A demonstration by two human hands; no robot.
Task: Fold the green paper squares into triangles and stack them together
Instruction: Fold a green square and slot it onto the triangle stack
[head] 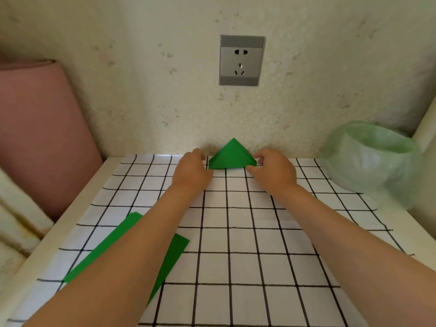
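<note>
A stack of folded green triangles [232,155] lies at the far edge of the table against the wall, apex pointing away from me. My left hand [192,169] pinches its left corner and my right hand [273,169] pinches its right corner. Layered edges show at both corners. A pile of flat green paper squares [175,252] lies near the front left of the table, partly hidden under my left forearm.
The table wears a white cloth with a black grid [247,232]. A bin lined with a pale green bag [375,159] stands at the far right. A pink cushion [40,128] leans at the left. A wall socket [241,60] sits above the stack.
</note>
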